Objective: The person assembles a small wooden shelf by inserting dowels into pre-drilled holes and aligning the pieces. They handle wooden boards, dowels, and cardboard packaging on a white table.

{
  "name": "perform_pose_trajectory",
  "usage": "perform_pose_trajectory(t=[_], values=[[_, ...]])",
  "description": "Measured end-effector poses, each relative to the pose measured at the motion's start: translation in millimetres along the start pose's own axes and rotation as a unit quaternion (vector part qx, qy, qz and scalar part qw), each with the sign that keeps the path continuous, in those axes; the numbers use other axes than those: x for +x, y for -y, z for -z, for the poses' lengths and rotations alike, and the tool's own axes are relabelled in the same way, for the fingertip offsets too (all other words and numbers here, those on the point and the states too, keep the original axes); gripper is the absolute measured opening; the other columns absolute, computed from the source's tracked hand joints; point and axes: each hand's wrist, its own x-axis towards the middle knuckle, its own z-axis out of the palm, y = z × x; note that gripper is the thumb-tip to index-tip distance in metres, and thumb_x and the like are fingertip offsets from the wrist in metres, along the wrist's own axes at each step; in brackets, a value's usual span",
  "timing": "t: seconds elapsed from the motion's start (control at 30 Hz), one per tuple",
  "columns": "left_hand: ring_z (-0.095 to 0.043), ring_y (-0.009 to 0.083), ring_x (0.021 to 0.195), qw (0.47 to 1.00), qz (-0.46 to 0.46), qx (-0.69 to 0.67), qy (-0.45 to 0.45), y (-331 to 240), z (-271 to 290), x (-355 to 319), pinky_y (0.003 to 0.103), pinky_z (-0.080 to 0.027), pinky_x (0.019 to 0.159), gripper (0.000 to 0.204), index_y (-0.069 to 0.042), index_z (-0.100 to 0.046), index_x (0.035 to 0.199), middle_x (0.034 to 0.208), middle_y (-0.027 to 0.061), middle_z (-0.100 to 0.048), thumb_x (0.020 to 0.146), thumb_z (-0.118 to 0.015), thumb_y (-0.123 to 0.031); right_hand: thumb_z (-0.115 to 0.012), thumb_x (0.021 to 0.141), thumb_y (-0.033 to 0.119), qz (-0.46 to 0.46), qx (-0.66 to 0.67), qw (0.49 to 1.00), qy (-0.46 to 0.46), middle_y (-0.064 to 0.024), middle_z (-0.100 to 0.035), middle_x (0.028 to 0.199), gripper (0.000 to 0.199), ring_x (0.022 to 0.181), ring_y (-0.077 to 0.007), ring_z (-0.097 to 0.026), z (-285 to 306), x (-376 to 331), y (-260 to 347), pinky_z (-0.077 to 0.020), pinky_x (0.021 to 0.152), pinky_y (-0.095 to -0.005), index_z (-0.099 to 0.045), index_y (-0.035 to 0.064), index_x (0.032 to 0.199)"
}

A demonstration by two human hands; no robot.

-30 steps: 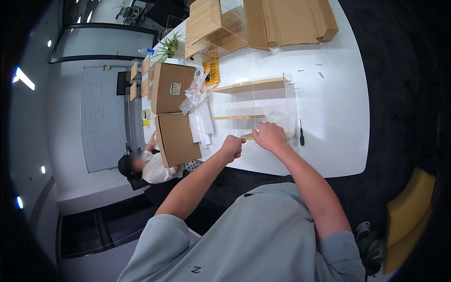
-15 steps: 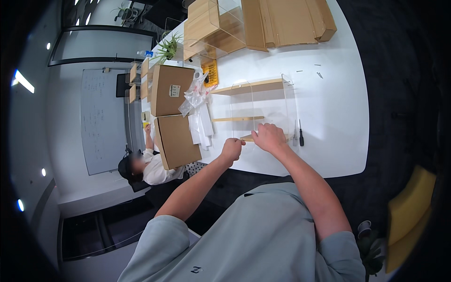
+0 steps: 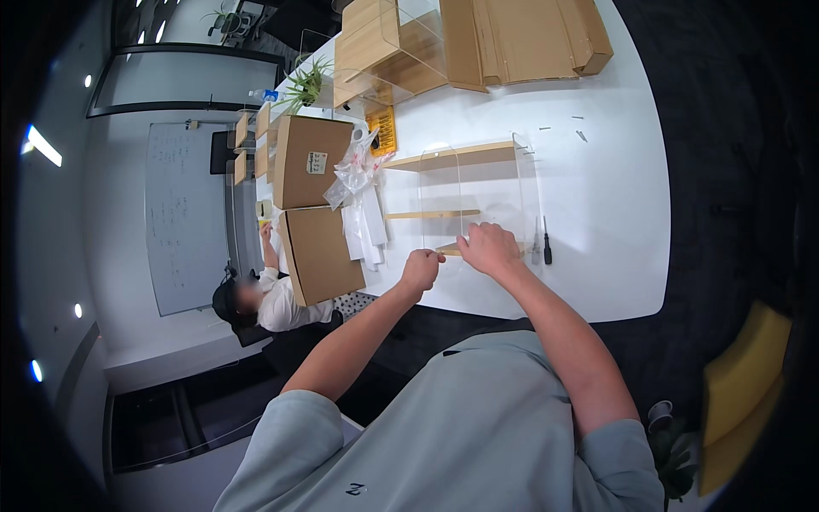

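Note:
A shelf of clear acrylic panels (image 3: 439,186) and pale wooden boards lies on the white table in front of me. Its far board (image 3: 478,155) and shorter middle board (image 3: 433,215) span the upper part. My right hand (image 3: 489,247) is bent over the near board (image 3: 449,250), fingers curled round its edge and the acrylic beside it. At that board's left end is my left hand (image 3: 421,270), closed like a fist with the thumb toward the board; what it pinches, if anything, is hidden. A black-handled screwdriver (image 3: 548,247) lies right of the shelf.
Several screws (image 3: 580,135) lie on the white table (image 3: 614,230). Cardboard boxes (image 3: 320,256), plastic bags (image 3: 351,175) and a yellow tool case (image 3: 383,132) stand left. Another wood-and-acrylic shelf (image 3: 367,38) and open cardboard (image 3: 533,43) are at the back. A person (image 3: 286,303) sits left.
Both my hands keep almost the same place on the shelf. The seated person at the left has shifted slightly.

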Motion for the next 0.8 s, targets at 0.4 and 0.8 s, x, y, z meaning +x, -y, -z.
perform_pose_trajectory(t=[0.4,0.8], values=[[-0.032,0.0083,0.045,0.984,0.127,-0.115,0.043,-9,6,17,0.028,-0.024,0.041,0.026,0.006,-0.063,0.1,0.057,-0.0025,-0.037,0.092,-0.039,-0.001,-0.057,0.095,0.038,0.016,-0.009,0.998,-0.052,-0.0203,-0.072,0.094,0.04,0.092,-0.037,-0.07,-8,1,-3,-0.0566,0.081,-0.0488,-0.071,0.0001,0.093],[-0.069,0.0408,0.067,0.829,-0.281,0.48,-0.063,29,2,32,0.046,-0.056,0.058,0.015,0.007,-0.063,0.088,0.07,0.025,-0.065,0.088,-0.057,-0.007,-0.058,0.096,0.037,0.015,-0.004,0.999,-0.052,-0.02,-0.072,0.095,0.039,0.093,-0.0361,-0.07,-9,0,-3,-0.0562,0.083,-0.0475,-0.071,0.0005,0.095]])
